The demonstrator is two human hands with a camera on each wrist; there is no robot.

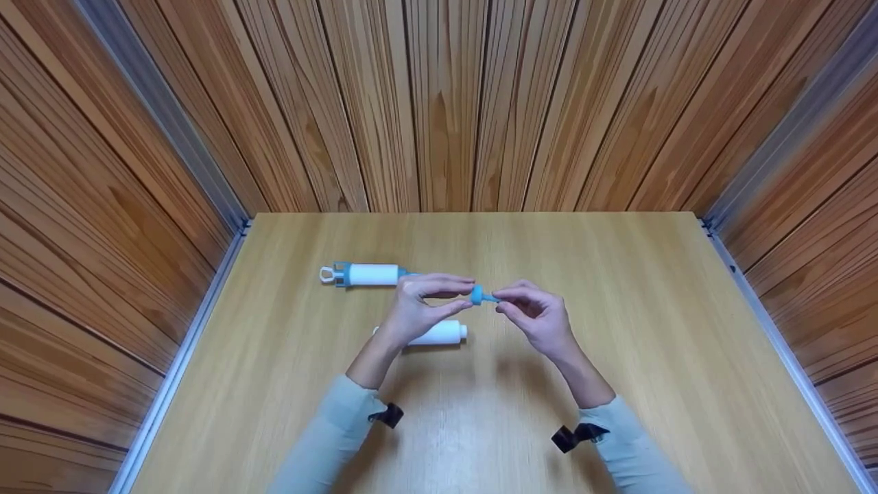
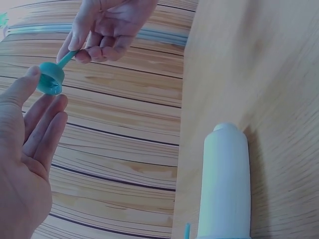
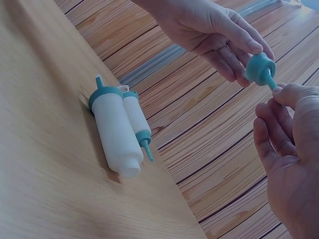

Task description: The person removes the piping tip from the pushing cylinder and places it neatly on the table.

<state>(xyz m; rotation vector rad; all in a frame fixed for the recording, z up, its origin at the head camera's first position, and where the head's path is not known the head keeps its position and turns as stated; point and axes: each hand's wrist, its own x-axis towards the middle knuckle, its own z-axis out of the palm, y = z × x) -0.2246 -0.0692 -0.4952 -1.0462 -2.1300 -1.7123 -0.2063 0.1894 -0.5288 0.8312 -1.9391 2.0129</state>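
A blue-green nozzle cap (image 1: 477, 295) is held up over the table between both hands. Its wide threaded opening, hollow inside in the left wrist view, faces the left hand (image 1: 425, 305). The left thumb and fingertips pinch the cap's rim. Thumb and fingers of the right hand (image 1: 542, 317) pinch the thin spout (image 3: 269, 79) at its tip. Below the left hand lies a white bottle (image 1: 442, 333), its bare neck pointing right. At that bottle's other end is a blue-green fitting (image 3: 105, 91), mostly hidden by the left arm in the head view.
Farther back on the wooden table (image 1: 658, 288) lies a second white bottle (image 1: 372, 274), with a blue-green spout at its right end and a white loop handle (image 1: 327, 275) at its left. Wood-plank walls (image 1: 439, 103) and metal rails (image 1: 182, 357) border the table.
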